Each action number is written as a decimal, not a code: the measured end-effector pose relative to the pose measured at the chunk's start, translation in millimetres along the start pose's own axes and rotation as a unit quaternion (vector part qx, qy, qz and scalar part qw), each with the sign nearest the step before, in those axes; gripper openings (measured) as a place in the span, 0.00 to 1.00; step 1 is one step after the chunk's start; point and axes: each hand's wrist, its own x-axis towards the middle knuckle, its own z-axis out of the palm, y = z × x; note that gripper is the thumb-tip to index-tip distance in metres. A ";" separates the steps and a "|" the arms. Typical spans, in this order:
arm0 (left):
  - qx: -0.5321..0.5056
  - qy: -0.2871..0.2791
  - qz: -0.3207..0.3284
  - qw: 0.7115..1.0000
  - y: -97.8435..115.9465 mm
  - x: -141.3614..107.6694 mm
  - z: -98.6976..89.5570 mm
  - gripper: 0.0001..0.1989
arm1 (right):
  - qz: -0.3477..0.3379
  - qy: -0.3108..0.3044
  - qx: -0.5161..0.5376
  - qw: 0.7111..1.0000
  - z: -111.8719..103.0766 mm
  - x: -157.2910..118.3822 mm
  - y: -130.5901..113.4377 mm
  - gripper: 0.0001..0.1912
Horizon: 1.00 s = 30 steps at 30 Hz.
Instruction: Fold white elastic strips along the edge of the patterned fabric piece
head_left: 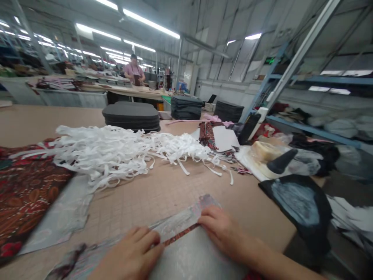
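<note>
A fabric panel [192, 252] lies in front of me with its pale grey backing up and a thin strip of reddish-brown print showing along a fold. My left hand [135, 249] has its fingers curled over the folded edge. Further right, my right hand [221, 231] pinches the same edge near the panel's far corner. To the left is a red and brown printed fabric [37, 194], with a grey-backed piece [62, 214] partly under it. Beyond my hands spreads a heap of white strips [101, 151].
Behind the strips stand a stack of dark pads [131, 114] and a darker stack [186, 107]. On the right are a black piece with a whitish smear [297, 202], a yellowish block [264, 151] and a blue shelf rack [314, 130]. A person [134, 72] stands at a far table.
</note>
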 end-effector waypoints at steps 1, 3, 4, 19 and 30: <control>-0.004 -0.047 -0.009 0.999 6.2 25.6 -1.6 0.12 | 0.035 0.028 0.012 0.999 0.2 -5.8 9.3 0.12; -0.010 -0.070 0.007 0.997 16.2 67.7 5.3 0.10 | 0.083 0.073 0.045 0.993 3.3 -16.7 23.9 0.12; -0.007 -0.063 0.010 0.998 20.1 83.5 12.4 0.10 | 0.097 0.088 0.060 0.990 5.6 -21.5 28.9 0.12; -0.012 -0.027 0.007 1.000 35.4 124.8 44.7 0.13 | 0.100 0.169 0.120 0.973 18.3 -36.6 37.6 0.12; 0.024 -0.045 0.021 0.998 40.8 131.3 44.5 0.16 | 0.137 0.159 0.163 0.964 13.2 -26.7 39.7 0.09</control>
